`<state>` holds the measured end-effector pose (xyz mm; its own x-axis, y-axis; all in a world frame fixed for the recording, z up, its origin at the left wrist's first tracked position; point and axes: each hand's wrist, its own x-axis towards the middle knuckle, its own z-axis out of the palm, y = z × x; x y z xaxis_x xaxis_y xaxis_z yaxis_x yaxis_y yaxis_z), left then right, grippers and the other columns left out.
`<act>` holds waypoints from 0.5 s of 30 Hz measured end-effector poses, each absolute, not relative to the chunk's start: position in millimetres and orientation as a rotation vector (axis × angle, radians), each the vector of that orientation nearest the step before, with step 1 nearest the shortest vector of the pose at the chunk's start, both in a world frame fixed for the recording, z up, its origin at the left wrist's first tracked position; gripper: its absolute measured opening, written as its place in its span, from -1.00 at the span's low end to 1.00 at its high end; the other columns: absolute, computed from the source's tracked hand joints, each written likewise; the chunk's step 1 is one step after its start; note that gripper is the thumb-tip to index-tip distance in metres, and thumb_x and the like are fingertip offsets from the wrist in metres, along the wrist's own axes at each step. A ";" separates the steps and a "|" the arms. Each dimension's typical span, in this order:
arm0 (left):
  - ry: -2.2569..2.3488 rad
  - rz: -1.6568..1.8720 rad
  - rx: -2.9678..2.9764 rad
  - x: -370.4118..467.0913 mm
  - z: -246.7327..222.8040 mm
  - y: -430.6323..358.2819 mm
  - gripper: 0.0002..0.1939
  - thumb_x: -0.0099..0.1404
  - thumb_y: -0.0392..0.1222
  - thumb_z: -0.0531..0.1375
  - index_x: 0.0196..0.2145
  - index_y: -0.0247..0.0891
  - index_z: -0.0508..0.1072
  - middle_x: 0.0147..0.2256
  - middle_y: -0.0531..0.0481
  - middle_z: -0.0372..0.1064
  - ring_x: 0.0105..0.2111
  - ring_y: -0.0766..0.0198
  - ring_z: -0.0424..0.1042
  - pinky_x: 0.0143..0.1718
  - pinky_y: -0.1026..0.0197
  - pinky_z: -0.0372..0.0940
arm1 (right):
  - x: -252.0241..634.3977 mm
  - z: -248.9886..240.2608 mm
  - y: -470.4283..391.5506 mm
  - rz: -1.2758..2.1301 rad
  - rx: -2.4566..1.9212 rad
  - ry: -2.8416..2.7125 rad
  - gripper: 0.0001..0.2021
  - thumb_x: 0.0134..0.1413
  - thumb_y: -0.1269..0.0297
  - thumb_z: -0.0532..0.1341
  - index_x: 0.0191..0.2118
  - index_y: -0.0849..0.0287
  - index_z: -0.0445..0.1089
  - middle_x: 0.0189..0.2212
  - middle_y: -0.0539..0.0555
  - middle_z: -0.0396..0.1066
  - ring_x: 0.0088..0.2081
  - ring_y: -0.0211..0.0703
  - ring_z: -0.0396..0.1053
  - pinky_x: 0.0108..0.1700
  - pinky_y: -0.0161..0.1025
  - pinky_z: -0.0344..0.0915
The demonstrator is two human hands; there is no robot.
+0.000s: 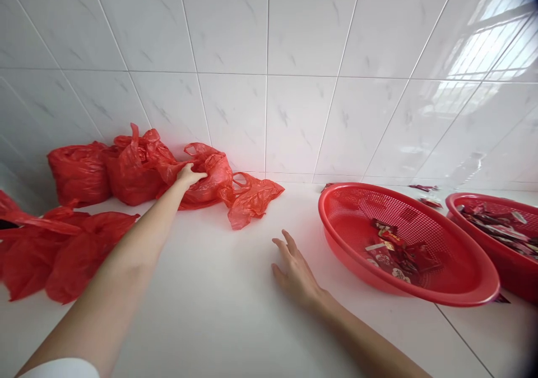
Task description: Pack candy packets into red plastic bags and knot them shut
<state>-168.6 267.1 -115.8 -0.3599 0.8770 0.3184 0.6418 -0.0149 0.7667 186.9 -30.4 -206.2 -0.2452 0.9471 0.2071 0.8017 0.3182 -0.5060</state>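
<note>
Against the tiled wall, my left hand [191, 175] reaches out to a crumpled red plastic bag [215, 172]. Its thumb points right across the bag, and the other fingers curl into the red film, partly hidden. My right hand [296, 271] hovers at or just above the white counter [218, 288], fingers apart and holding nothing. Between the two hands lies a flattened, thin red plastic bag [254, 196] with a loop handle. To the right of my right hand stands a red plastic basket [348, 255], with several small wrapped packets [389, 255] in its bottom.
Two filled red bags, a squat one [79, 173] and a knotted one [134, 168], stand at the back left. More loose red bags [90, 249] lie nearer. A second red basket [508, 269] with packets is far right. A clear bottle [466, 171] stands by the wall.
</note>
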 end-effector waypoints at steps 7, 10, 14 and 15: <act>2.044 1.250 1.633 -156.8 -115.4 261.8 -0.81 -0.16 -0.26 0.37 -0.60 -0.19 0.40 -0.51 -0.12 0.46 -0.21 -0.16 0.49 -0.13 -0.03 0.31 | 185.8 -201.6 -31.8 0.431 -1.545 -2.127 -0.45 0.16 0.47 0.12 0.27 0.16 0.11 0.41 0.42 -0.18 0.13 0.06 0.38 0.12 0.05 0.34; 2.073 1.403 1.654 -152.8 -109.8 259.1 -0.79 0.00 -0.24 0.27 -0.65 -0.17 0.30 -0.51 -0.14 0.42 -0.16 -0.14 0.45 -0.05 -0.05 0.27 | 186.1 -203.7 -30.6 0.430 -1.538 -2.134 -0.45 0.16 0.47 0.12 0.27 0.17 0.11 0.41 0.42 -0.20 0.11 0.06 0.38 0.10 0.05 0.35; 2.061 1.666 1.650 -147.2 -97.4 254.8 -0.83 0.18 -0.20 0.16 -0.55 -0.19 0.28 -0.32 -0.22 0.44 0.01 -0.10 0.33 0.09 -0.08 0.18 | 186.8 -206.5 -29.3 0.426 -1.545 -2.137 -0.46 0.17 0.45 0.11 0.27 0.16 0.12 0.41 0.40 -0.22 0.12 0.08 0.37 0.08 0.04 0.36; 2.047 1.729 1.640 -145.7 -94.4 253.8 -0.84 0.22 -0.19 0.13 -0.51 -0.20 0.29 -0.28 -0.22 0.44 0.05 -0.08 0.30 0.13 -0.07 0.15 | 186.9 -206.7 -29.2 0.424 -1.543 -2.137 -0.46 0.17 0.46 0.11 0.27 0.16 0.12 0.41 0.40 -0.21 0.13 0.08 0.36 0.08 0.03 0.36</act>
<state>-145.7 253.8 -94.4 -0.4549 0.6801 0.5749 0.6804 -0.1511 0.7171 186.9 -29.2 -206.7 -0.2595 0.9469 0.1900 0.8024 0.3209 -0.5032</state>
